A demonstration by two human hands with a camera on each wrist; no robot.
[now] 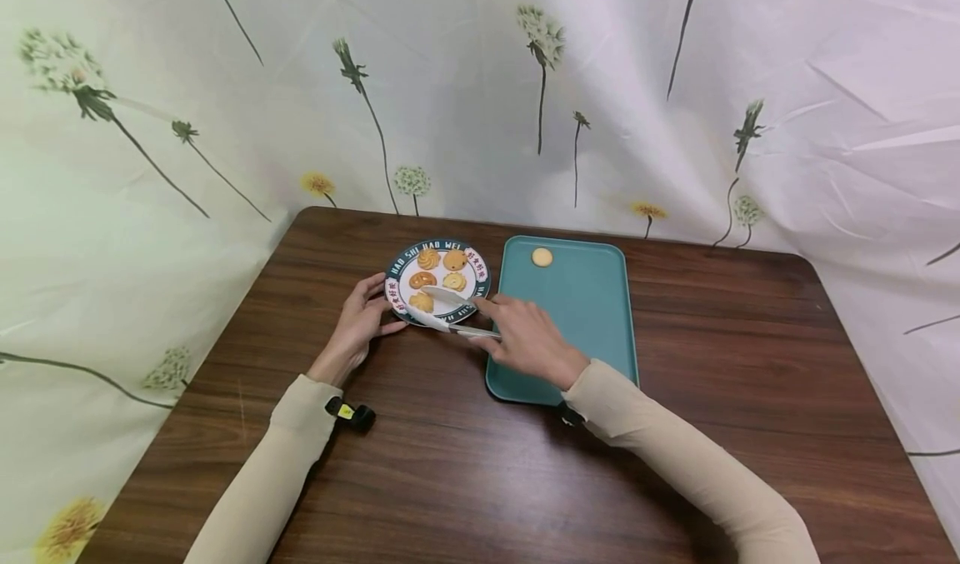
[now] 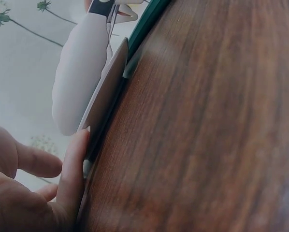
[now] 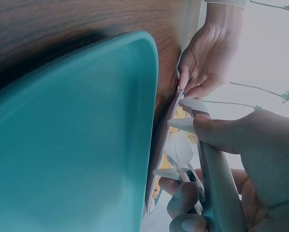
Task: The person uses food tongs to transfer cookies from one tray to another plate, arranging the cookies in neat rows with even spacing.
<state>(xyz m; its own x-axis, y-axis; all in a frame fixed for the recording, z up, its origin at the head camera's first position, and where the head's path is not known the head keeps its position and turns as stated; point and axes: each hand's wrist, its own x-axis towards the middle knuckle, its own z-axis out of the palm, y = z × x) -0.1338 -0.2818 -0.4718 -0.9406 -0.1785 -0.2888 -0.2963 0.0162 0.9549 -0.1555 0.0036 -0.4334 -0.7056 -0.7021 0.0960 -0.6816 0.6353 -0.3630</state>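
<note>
My right hand (image 1: 528,339) grips a pair of tongs (image 1: 474,331) with white heads, held spread above a round plate (image 1: 480,293). Between the heads, in the head view, lies a golden cookie (image 1: 422,301) near the plate's front left. Several other cookies (image 1: 454,260) of different shapes sit on the plate, whose rim is dark and lettered. At the plate's left edge, my left hand (image 1: 356,326) touches the rim with extended fingers. One white tong head (image 2: 81,72) stands large over the plate edge in the left wrist view.
Right of the plate lies a teal tray (image 1: 577,322), with one round pale cookie (image 1: 542,257) near its far left corner. My right forearm crosses the tray's near side. A floral cloth (image 1: 465,89) hangs behind the wooden table (image 1: 420,464).
</note>
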